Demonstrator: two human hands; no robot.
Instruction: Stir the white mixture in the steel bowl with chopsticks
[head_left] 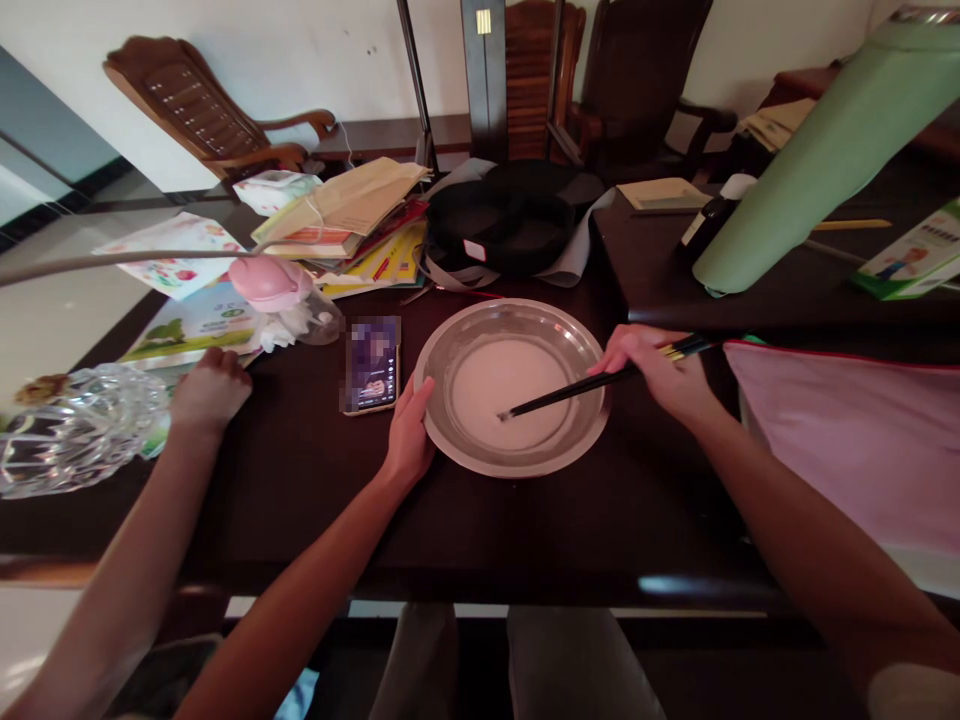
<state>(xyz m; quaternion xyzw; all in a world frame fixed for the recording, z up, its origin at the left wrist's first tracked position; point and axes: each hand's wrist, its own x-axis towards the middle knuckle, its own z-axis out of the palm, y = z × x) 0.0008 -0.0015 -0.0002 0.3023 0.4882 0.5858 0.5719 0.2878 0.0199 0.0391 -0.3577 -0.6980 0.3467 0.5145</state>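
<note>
A round metal basin [517, 462] stands on the dark table, with a pale, whitish liquid [487, 380] covering its bottom. My left hand [411, 435] grips the basin's left rim, thumb over the edge and fingers beneath. In my right hand [660, 368], at the basin's right side, is a pair of black chopsticks [562, 393] with gold-coloured bands near the top. Their tips dip into the liquid near the middle. Just left of the basin a phone [373, 365] lies with its screen lit.
Another person's hand [212, 390] rests on the table at left, near a glass bowl [82, 430] and a pink-lidded bottle [274, 290]. Behind are stacked books and envelopes [352, 220] and a black round case [510, 220]. A tall green flask [817, 160] and pink cloth [847, 430] are at right.
</note>
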